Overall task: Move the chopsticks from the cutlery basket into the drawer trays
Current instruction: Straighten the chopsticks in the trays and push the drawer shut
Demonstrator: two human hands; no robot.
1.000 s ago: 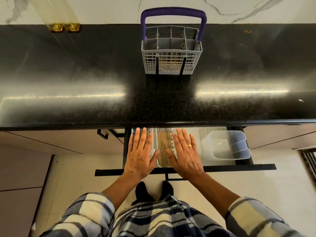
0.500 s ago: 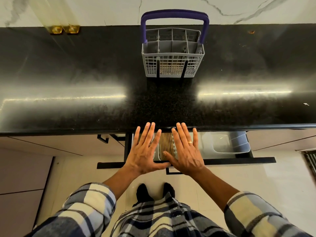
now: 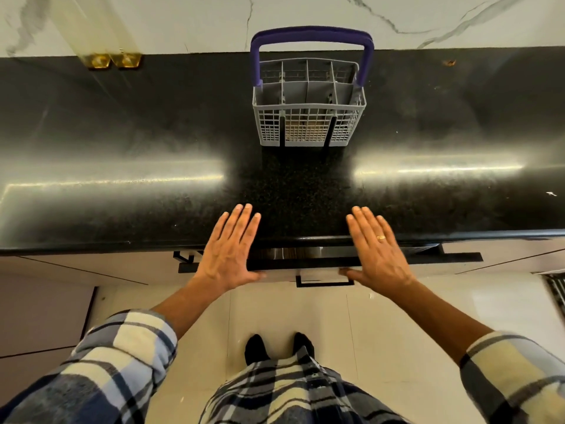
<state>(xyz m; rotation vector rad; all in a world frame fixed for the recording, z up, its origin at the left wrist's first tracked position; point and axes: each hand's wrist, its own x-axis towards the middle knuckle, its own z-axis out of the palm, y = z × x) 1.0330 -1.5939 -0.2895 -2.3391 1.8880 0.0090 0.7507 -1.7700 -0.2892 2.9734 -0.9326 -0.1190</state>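
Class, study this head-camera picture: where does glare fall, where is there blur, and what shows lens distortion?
Head view: two bright glare bands lie across the black countertop, one each side of the cutlery basket; the counter edge and wall line bow, wide-angle distortion; the plaid sleeves at the bottom corners are soft and stretched; left hand and right hand look fairly sharp, empty and flat.

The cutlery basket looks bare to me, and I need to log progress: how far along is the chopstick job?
Done: the cutlery basket on the counter shows no chopsticks standing in its compartments. In hand: the left hand and right hand, both flat and holding nothing, are at the drawer, which is open only a narrow gap. Left: closing that gap. The trays are too hidden to confirm their contents.
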